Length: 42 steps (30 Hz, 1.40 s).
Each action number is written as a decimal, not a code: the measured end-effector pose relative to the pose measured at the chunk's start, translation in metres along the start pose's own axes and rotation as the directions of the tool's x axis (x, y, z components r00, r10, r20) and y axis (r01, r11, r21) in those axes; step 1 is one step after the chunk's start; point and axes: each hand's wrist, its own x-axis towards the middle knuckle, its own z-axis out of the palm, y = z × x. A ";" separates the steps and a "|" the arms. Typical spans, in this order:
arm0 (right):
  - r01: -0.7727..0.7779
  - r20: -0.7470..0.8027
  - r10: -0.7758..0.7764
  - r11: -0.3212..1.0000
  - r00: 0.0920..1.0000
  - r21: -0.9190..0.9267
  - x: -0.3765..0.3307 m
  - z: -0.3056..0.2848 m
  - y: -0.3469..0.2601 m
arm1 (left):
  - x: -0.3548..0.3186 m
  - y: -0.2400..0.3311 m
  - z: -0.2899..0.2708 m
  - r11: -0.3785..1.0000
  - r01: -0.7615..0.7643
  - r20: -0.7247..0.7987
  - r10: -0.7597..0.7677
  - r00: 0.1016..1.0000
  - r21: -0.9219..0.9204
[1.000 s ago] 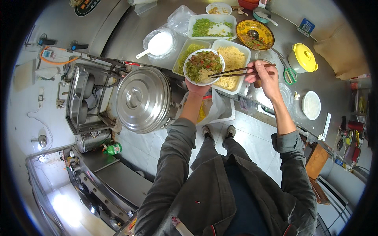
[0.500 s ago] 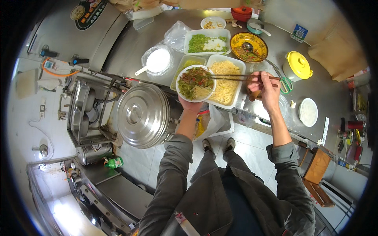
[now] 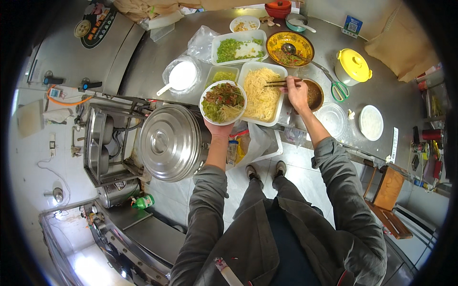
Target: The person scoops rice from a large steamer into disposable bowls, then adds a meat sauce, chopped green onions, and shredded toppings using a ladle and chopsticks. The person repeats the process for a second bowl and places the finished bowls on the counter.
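My left hand grips a white round bowl from below, tilted a little. It holds chopped greens, brown and red bits and some pale shreds. In my right hand are dark chopsticks, their tips over the pale yellow shreds in a white rectangular tub. Whether the tips pinch any shreds is too small to tell. Beside that hand stands a brown bowl of dark sauce, partly hidden by it. Behind the held bowl sits a tub of green contents.
At the back are a tub of chopped greens and a yellow patterned bowl with a spoon. Green-handled scissors, a yellow-lidded pot and clear lids stand right. A large lidded steel pot stands left.
The bowl in my left hand has moved left, away from the tub of shreds. My right hand has drawn the chopsticks back from over the bowl to above the shreds.
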 end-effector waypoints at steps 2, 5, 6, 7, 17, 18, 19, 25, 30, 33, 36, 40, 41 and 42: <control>-0.117 -0.055 0.125 0.984 0.991 0.134 -0.002 -0.004 -0.009 | -0.001 0.002 -0.006 1.000 -0.006 0.016 0.006 1.000 -0.001; -0.158 -0.062 0.190 0.925 0.980 0.345 -0.003 -0.014 -0.017 | 0.000 -0.001 -0.007 1.000 -0.015 0.043 0.015 0.999 -0.005; -0.159 -0.066 0.197 0.914 0.978 0.375 -0.002 -0.019 -0.017 | 0.001 -0.001 -0.006 1.000 -0.006 0.049 0.007 0.999 -0.017; -0.165 -0.068 0.207 0.908 0.976 0.386 -0.002 -0.024 -0.018 | 0.001 -0.001 -0.005 1.000 0.002 0.055 0.000 0.998 -0.028; -0.118 -0.063 0.163 0.887 0.985 0.447 -0.009 -0.050 -0.055 | -0.004 -0.011 0.021 0.990 0.027 0.017 -0.025 1.000 -0.137; -0.108 -0.048 0.145 0.886 0.988 0.451 -0.011 -0.050 -0.065 | -0.004 -0.012 0.019 0.990 0.018 0.040 -0.012 0.999 -0.137; -0.096 -0.027 0.121 0.891 0.992 0.443 -0.015 -0.053 -0.074 | -0.001 -0.014 0.018 0.991 0.008 0.063 0.001 0.998 -0.137; -0.068 0.126 0.016 0.903 0.992 0.424 -0.037 -0.057 -0.129 | 0.005 -0.020 0.014 0.995 -0.034 0.111 0.045 0.993 -0.097; -0.141 0.293 0.057 0.951 0.954 0.274 -0.066 -0.028 -0.143 | 0.005 -0.027 0.030 0.997 -0.043 0.105 0.049 0.993 -0.060; -0.171 0.371 0.074 0.956 0.926 0.237 -0.078 -0.009 -0.134 | 0.012 -0.027 0.020 0.964 0.113 0.199 -0.064 0.978 -0.242; -0.119 0.459 0.015 0.973 0.888 0.198 -0.084 -0.006 -0.139 | 0.009 -0.026 0.018 0.973 0.098 0.186 -0.059 0.981 -0.210; -0.108 0.437 0.049 0.988 0.898 0.111 -0.083 -0.028 -0.167 | 0.003 -0.019 0.014 0.971 0.106 0.191 -0.064 0.979 -0.216; -0.085 0.425 0.032 0.991 0.905 0.107 -0.081 -0.035 -0.169 | 0.002 -0.019 0.013 0.970 0.100 0.220 -0.050 0.974 -0.221; -0.062 0.413 0.014 0.993 0.911 0.103 -0.080 -0.041 -0.169 | 0.001 -0.019 0.011 0.969 0.093 0.247 -0.035 0.968 -0.227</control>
